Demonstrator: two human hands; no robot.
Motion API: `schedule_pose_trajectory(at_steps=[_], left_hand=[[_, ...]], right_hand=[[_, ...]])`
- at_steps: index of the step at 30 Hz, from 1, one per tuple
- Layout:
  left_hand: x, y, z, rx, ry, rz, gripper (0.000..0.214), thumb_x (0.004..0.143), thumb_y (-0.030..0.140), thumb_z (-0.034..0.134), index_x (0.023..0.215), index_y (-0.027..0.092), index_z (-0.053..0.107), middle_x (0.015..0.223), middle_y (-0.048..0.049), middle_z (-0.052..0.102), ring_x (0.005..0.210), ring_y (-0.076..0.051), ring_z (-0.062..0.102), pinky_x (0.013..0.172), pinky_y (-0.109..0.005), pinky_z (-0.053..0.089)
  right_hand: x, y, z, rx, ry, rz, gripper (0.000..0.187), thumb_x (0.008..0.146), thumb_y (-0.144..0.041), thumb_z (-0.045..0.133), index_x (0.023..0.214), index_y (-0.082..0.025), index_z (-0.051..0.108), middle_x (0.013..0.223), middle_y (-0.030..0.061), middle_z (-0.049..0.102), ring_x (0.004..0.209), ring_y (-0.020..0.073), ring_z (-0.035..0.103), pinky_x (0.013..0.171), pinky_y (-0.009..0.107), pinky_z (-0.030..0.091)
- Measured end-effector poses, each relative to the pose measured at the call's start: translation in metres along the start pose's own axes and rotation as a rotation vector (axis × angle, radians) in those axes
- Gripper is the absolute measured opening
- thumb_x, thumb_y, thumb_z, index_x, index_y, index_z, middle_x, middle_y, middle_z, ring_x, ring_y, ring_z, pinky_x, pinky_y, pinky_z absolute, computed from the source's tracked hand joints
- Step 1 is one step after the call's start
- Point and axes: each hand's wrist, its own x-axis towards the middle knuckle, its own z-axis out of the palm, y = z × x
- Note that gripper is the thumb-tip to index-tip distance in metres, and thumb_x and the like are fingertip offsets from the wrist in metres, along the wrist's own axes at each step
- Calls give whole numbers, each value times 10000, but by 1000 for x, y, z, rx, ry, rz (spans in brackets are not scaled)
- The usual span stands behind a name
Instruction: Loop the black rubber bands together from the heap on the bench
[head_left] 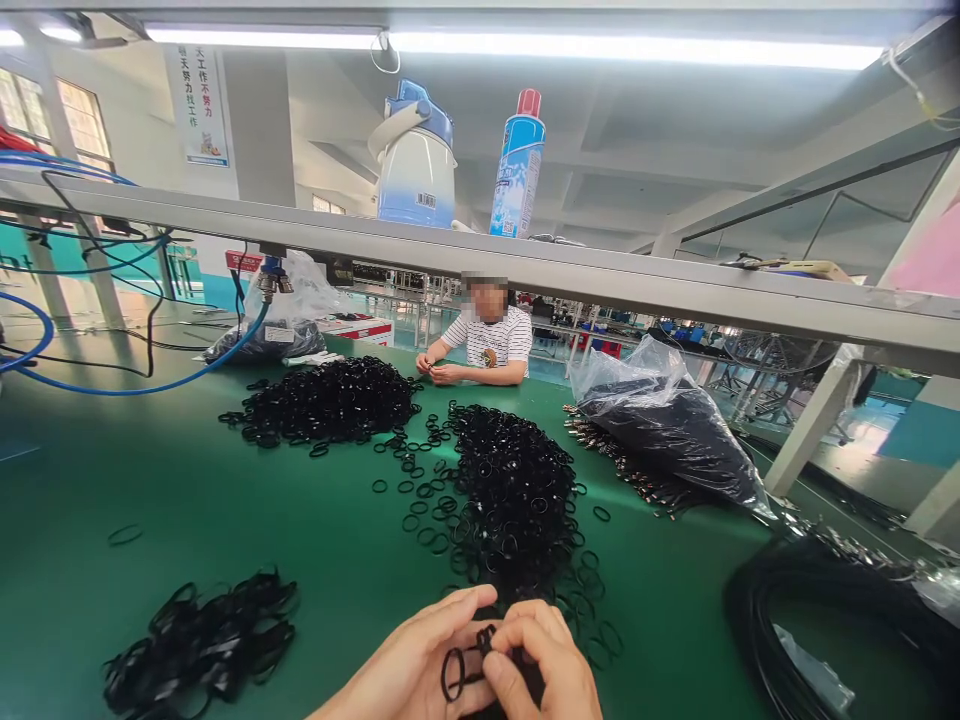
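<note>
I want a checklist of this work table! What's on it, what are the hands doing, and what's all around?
Surface: green table, a long bench.
Job's things: small black rubber rings pinched between both hands; a big ring pile just ahead.
Clutter: second ring pile, heap of larger black bands, clear bag of dark parts.
Grips: left hand and right hand both closed on the rings.
Cables: blue hose at far left; black cable coil at right.
Surroundings: shelf rail with a white jug and spray can; a co-worker across the table.
</note>
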Motion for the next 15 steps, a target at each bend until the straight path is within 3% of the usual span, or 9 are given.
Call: schedule_pose_trajectory(at_steps=[3,10,15], left_hand=[[0,1,-1,14,1,18,423,842,342,599,1182,112,496,981,-119,643,979,-243,614,939,-377,421],[9,-8,-14,336,94,207,405,655,304,789,999,157,633,959,-82,648,974,-249,589,862,-359,458],[6,2,-13,739,126,319,275,782,411,635,957,205,686,1129,-92,631,1175,-291,471,1017,-412,304]], right_hand=[[4,-2,-5,86,36,80,149,780,-294,542,682,-239,638,749,-3,603,701,163,544,604,250,405],[5,-6,-7,152,86,169,132,737,-265,587,654,-258,689,773,4,666,724,182,592,575,249,415],[6,-1,-15,43,153,260,258,800,-390,547,610,-246,645,866,21,644,811,206,582,628,274,415]])
